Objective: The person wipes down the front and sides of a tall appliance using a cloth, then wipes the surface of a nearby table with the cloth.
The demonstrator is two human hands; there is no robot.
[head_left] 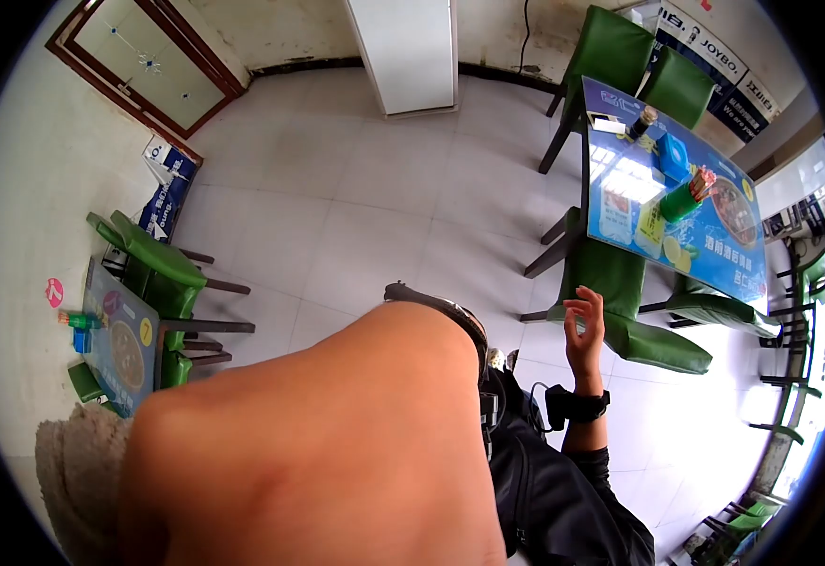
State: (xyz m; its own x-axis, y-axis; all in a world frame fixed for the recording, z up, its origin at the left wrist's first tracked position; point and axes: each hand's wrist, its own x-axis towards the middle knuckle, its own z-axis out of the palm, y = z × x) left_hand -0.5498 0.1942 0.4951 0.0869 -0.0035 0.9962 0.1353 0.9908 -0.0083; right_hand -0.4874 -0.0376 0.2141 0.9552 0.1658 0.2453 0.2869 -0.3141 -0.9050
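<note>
My left hand (309,434) fills the lower foreground, very near the camera, with its back towards me and a dark band (445,309) round the wrist. Its fingers bend out of sight at the left, where a fuzzy grey towel (78,472) sticks out beside the knuckles; the hand appears closed on it. Lower right of centre, my right hand (585,332) is raised with loosely curled, parted fingers and nothing in them. A black strap with a small device (577,406) circles that wrist. Behind the right hand is a green chair (606,278).
At the right stands a blue printed table (620,236) with a green chopstick holder (681,203), a blue box (674,156) and a dark bottle (641,123). Another table (139,349) and green chairs (163,259) line the left wall. A white cabinet (403,57) and a door (148,66) are at the back.
</note>
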